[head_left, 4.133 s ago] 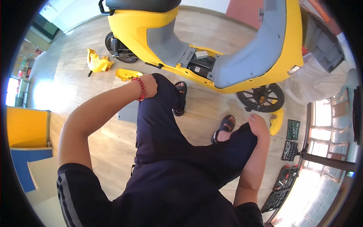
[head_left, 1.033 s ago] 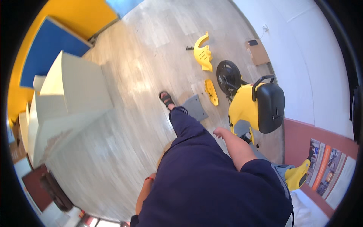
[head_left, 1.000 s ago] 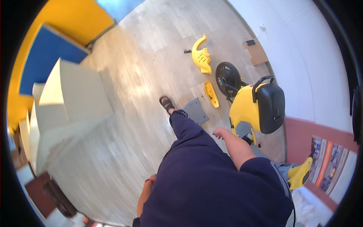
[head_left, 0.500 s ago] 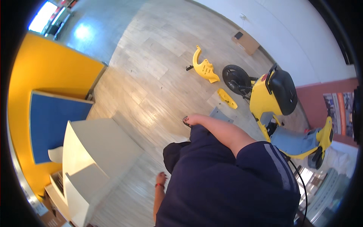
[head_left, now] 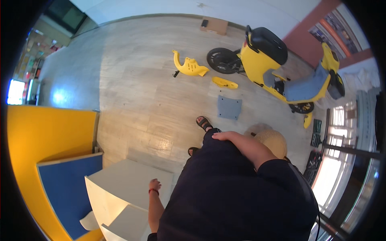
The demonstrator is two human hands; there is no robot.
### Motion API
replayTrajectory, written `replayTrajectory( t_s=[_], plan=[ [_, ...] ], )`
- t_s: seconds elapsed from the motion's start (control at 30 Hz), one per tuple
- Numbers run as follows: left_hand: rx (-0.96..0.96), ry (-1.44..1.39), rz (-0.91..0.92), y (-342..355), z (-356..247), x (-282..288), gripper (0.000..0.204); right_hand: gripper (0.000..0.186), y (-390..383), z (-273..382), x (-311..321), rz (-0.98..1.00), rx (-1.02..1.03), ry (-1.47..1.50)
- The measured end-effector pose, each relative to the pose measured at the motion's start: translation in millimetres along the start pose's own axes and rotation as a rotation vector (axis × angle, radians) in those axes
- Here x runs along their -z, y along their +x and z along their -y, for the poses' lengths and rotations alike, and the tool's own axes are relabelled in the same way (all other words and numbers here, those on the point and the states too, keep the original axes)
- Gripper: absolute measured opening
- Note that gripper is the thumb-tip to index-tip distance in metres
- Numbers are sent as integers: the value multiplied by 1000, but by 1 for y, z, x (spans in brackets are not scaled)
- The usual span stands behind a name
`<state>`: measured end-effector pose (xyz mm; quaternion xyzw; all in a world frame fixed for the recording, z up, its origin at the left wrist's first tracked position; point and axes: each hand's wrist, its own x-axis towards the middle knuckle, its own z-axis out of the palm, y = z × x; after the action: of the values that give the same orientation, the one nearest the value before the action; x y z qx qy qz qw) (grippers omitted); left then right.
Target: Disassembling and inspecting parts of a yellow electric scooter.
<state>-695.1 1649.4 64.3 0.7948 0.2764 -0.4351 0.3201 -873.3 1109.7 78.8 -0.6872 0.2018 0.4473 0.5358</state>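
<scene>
My left hand, with a red band at the wrist, hangs loosely open in front of the white desk and holds nothing. Whether it touches the desktop I cannot tell. My right hand lies with its fingers stretched over the dark cloth at my leg, holding nothing. Ahead of it on the floor is a grey-blue panel. Beyond that lie a narrow yellow cover and a curved yellow body panel with slots. A yellow scooter with a black top box stands at the far right.
A cardboard box with a dark object on it sits by the far wall. A round tan stool is beside my right arm. Tool cases lie by the window. A yellow partition and blue board stand left.
The view has swung to the right, so the scooter and panels sit higher and further left. My sandalled feet now show, and my left hand appears against the desk.
</scene>
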Motion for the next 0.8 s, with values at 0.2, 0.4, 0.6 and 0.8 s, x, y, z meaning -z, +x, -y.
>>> replayTrajectory(
  t_s=[0.2, 0.4, 0.6, 0.8],
  plan=[
    [-144, 242, 48, 10, -73, 7, 36, 73, -15, -5, -13, -138, 45, 261],
    [-322, 675, 258, 16, -117, -37, 37, 75, -12, -3, -4, -203, 87, 452],
    [-468, 742, 163, 10, -114, -53, 40, 82, 25, 19, 29, -44, -43, 416],
    [-411, 544, -11, 28, -90, -70, 36, 68, 67, 31, 123, 171, -391, 363]
  ],
)
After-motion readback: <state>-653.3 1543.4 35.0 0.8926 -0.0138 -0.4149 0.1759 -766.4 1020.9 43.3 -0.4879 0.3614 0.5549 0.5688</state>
